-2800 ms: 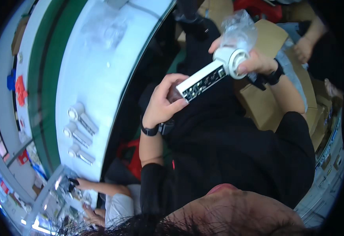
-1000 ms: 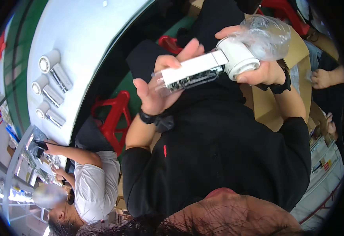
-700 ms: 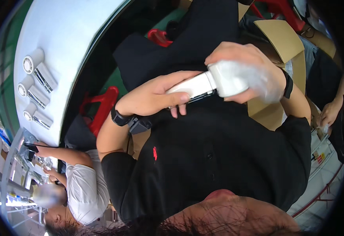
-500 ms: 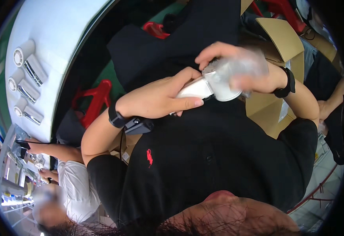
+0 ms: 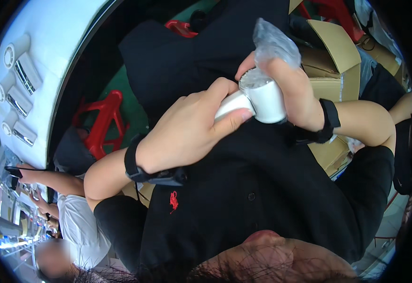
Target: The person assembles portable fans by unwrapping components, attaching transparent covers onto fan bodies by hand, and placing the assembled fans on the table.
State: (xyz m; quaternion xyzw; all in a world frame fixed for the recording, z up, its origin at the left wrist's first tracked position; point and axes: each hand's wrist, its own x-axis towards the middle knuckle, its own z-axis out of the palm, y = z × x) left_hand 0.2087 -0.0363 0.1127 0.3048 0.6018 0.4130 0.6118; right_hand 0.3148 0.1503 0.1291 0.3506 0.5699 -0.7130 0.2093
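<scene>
White table along left edge; open cardboard box at right, contents not readable, clear plastic bag crumpled over the right fingers. Three similar devices lie on the table, red stool nearby; white round-headed device in front of the black shirt, left hand wrapped round its handle, right hand curled at the head, its hold unclear. Long axis slants, head up and to the right

And there's the white table, left of the red stool, three white devices lying across it in a row, round heads left, handles slanting toward the stool! The lowest sits level with the stool, which stands on green floor.
</scene>
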